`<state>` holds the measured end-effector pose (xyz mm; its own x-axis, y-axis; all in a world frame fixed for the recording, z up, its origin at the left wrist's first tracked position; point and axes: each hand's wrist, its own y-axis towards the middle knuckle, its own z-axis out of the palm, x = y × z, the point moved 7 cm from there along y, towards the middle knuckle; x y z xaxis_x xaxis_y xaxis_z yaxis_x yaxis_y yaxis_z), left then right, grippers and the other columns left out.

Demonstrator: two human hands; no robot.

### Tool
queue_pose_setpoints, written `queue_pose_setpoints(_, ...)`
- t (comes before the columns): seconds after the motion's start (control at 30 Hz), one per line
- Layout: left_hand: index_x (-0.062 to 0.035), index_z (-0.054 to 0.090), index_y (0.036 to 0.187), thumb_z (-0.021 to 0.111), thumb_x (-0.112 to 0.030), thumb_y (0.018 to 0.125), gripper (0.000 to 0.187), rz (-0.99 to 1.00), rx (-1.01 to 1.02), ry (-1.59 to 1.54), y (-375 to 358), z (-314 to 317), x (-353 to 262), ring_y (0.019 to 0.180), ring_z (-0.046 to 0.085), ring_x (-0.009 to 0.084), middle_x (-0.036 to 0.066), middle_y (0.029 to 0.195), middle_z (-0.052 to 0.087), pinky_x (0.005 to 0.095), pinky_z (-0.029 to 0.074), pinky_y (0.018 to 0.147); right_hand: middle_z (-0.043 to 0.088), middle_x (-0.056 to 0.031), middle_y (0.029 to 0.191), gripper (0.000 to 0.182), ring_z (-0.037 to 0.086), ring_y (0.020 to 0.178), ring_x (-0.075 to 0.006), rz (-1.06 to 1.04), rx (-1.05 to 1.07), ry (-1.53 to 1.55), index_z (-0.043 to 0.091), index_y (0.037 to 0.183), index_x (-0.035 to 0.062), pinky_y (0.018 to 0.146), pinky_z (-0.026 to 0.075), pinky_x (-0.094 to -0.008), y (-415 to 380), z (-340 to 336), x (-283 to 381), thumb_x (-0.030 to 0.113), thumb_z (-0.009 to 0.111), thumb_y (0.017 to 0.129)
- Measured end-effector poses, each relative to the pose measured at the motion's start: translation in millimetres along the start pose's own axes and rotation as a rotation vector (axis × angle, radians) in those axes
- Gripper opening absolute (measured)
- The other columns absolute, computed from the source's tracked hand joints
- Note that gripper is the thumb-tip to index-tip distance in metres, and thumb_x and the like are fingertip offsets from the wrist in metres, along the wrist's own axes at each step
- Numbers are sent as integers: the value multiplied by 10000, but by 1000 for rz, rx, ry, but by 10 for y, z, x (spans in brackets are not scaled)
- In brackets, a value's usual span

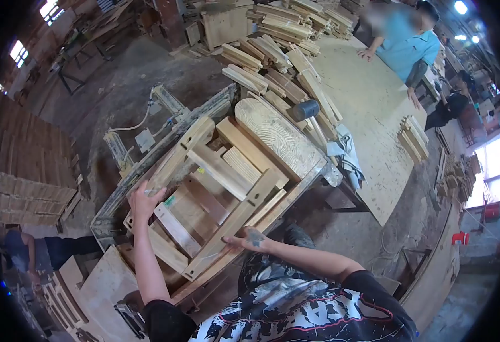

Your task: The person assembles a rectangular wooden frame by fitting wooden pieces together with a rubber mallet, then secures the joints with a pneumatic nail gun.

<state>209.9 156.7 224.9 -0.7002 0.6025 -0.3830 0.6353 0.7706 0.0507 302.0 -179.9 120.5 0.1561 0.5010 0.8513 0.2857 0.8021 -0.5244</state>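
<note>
Our left hand [142, 202] lies on the far side of a pale wooden frame with crossbars [221, 172], fingers partly bent over its outer rail [182, 153]; we cannot tell how firmly it presses. Our right hand [249, 238] touches the opposite rail, a smooth, straight-edged timber with dark slots [235, 221], its thumb side against the wood, though the hidden fingers leave its hold unclear. So the frame lies between our hands, neither plainly nearer, and its two rails run side by side, slanting up and rightward past the left hand, with flat crossbars spanning between them. One reddish-brown slat [205, 199] stands out among the paler bars, and a green mark [170, 201] sits just right of our left fingers. Beyond the right hand, above it, lies a wide, round-ended board with swirling grain [272, 134]; farther off rests a black, barrel-headed mallet [305, 110] among rough-sawn strips [318, 85].
</note>
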Motion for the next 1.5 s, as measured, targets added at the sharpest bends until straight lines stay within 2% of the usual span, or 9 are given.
queue_pose_setpoints(0.2, -54, 651, 1231, 794, -530, 705, 723, 43, 238, 91, 128, 955, 564, 1102, 618, 420, 263, 1134, 672, 483, 469, 958, 713, -73, 673, 521, 725, 705, -204, 65, 136, -493, 721, 1063, 72, 706, 557, -316, 45, 180, 213, 551, 537, 971)
queue_pose_setpoints(0.47, -33, 582, 1239, 728, -511, 798, 667, 34, 244, 105, 6, 1575, 705, 1169, 568, 407, 234, 1205, 625, 492, 453, 971, 631, -87, 1235, 532, 564, 1209, -250, -631, -249, -1091, 599, 1280, 122, 1035, 405, -427, 377, 102, 195, 532, 551, 945)
queue_pose_setpoints(0.6, 8, 536, 1300, 681, -544, 838, 734, -346, -426, 8, -827, 962, 1200, 1192, 543, 403, 252, 1258, 587, 482, 441, 996, 642, -71, 1185, 609, 569, 1178, -227, -499, -147, -1158, 605, 1275, 111, 1083, 321, -484, 511, 28, -122, 595, 546, 909)
queue_pose_setpoints(0.77, 81, 667, 1055, 544, -683, 880, 793, -1012, -173, -263, -1997, 1614, 1556, 1006, 640, 453, 297, 1055, 674, 522, 492, 901, 639, -44, 1038, 531, 597, 1080, -197, -468, -134, -1283, 682, 1101, 151, 997, 350, -472, 579, 9, -80, 617, 513, 911)
queue_pose_setpoints(0.87, 105, 681, 974, 496, -742, 868, 874, -960, -250, -300, -1971, 1685, 1425, 933, 665, 466, 303, 960, 691, 532, 503, 868, 643, -42, 1018, 479, 593, 1071, -192, -442, -151, -1426, 682, 1066, 174, 990, 348, -466, 557, -91, -1, 603, 528, 916)
queue_pose_setpoints(1.13, -10, 706, 1065, 569, -534, 939, 556, -779, -373, -369, -2340, 1497, 1050, 901, 692, 409, 238, 925, 711, 486, 530, 797, 677, -64, 1164, 231, 618, 1090, -283, -876, 9, -879, 711, 1070, 133, 939, 470, -406, -123, -740, 331, 292, 665, 908)
queue_pose_setpoints(1.3, 3, 593, 745, 567, -151, 996, 295, -767, -836, -316, -3559, 804, -237, 559, 441, 194, 156, 621, 484, 363, 390, 539, 732, -79, 818, 517, 694, 709, -199, -124, -255, -498, 698, 827, 2, 686, 521, -300, -717, -2578, -1266, 332, 374, 1056)
queue_pose_setpoints(1.4, -7, 618, 695, 547, -266, 1018, 420, -1171, -881, -420, -4499, 1040, -149, 543, 571, 161, 84, 615, 618, 311, 451, 544, 593, -140, 1353, 852, 563, 1212, -287, 317, -473, 234, 532, 1382, 82, 997, 433, -455, -943, -3338, -1878, 765, 284, 936)
queue_pose_setpoints(1.5, -3, 647, 771, 465, -420, 1035, 525, -1410, -1159, -794, -5647, 1586, 695, 560, 630, 203, 92, 626, 639, 314, 495, 496, 364, -72, 1551, 1028, 443, 1308, -313, 112, -579, 549, 222, 1561, 175, 1107, 320, -507, -707, -3539, -1677, 881, 343, 824)
